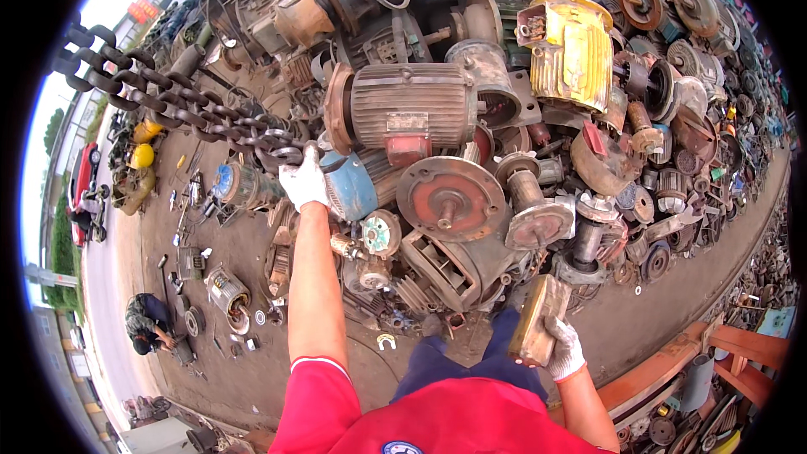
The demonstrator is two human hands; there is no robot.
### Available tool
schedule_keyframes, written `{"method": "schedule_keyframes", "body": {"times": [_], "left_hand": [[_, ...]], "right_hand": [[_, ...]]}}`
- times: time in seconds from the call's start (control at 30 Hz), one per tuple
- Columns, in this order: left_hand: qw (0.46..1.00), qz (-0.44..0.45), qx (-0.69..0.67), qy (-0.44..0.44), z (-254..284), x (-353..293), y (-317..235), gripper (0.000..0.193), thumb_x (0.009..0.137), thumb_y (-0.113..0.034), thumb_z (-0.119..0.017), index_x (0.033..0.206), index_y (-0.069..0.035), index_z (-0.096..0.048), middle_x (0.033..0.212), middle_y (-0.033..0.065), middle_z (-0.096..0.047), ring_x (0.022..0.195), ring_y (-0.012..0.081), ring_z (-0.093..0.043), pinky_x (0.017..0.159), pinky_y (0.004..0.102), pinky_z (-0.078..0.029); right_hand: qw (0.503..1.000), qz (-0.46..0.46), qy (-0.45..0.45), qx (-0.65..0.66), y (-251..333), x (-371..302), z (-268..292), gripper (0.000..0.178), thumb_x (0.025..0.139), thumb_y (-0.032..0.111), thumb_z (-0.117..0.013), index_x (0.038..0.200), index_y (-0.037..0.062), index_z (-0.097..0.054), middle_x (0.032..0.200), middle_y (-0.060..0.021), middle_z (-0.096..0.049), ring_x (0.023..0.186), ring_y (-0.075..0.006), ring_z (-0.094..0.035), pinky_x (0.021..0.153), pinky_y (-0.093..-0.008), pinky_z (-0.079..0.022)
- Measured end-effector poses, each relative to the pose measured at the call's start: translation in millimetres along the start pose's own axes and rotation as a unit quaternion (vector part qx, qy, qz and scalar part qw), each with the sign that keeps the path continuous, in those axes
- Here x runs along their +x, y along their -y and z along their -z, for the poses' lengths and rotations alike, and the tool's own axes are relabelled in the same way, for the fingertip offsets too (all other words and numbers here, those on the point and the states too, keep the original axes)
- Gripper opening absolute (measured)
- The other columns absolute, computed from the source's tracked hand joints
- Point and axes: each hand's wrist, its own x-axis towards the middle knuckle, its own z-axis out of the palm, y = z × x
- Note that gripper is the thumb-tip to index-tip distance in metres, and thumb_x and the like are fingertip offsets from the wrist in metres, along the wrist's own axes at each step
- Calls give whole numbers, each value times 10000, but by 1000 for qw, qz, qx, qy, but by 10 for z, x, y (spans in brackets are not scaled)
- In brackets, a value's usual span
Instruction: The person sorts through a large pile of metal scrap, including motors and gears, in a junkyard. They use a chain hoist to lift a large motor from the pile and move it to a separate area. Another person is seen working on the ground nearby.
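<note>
My left hand (306,182), in a white glove, reaches forward with its fingers closed at the lower end of a heavy steel chain (197,109). The chain slants down in several strands from the upper left. Just right of that hand lie a blue motor housing (350,185) and a large ribbed grey-brown electric motor (412,101). Low at my right side, my right hand (565,348), also gloved, grips a rectangular wooden block (540,319). A round rusty-red motor flange (450,199) with a shaft lies ahead of me.
A big heap of scrap motors, including a yellow one (573,55), rises before me. Orange steel beams (664,361) stand at the lower right. Far left, another person (150,324) crouches among loose parts. A red vehicle (84,185) stands on the road beyond.
</note>
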Motion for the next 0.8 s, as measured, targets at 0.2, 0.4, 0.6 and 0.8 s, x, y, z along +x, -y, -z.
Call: {"method": "schedule_keyframes", "body": {"times": [0.2,0.4,0.6,0.8], "left_hand": [[997,-27,-17,67,-51,-318,-105,327,908,-129,-790,1160,42,-670,1079,104,-741,924,193,-685,852,338,-523],[964,-74,90,240,-118,-417,-153,303,894,-235,-812,1026,20,-715,964,116,-762,880,228,-699,843,370,-528],[920,-145,218,290,-453,-449,-387,379,912,-339,-749,1052,14,-747,1024,174,-772,976,343,-718,901,408,-524],[916,-117,243,297,-721,-314,-172,503,919,-420,-715,1130,37,-732,1119,217,-755,1051,380,-706,903,457,-518]], "right_hand": [[998,29,-25,-40,-206,59,-162,628,914,80,-724,1486,76,-465,1326,-118,-627,1156,-318,-672,928,-526,-612],[997,68,-29,-33,-291,65,-300,632,903,39,-724,1480,59,-467,1303,-104,-639,1139,-289,-676,955,-484,-600],[993,107,-30,-44,-303,-40,-368,636,884,1,-722,1467,48,-473,1283,-106,-650,1125,-271,-681,971,-454,-591],[986,149,-19,-76,-179,-21,-289,705,838,46,-793,1466,44,-474,1279,-86,-658,1114,-225,-680,957,-417,-584]]}}
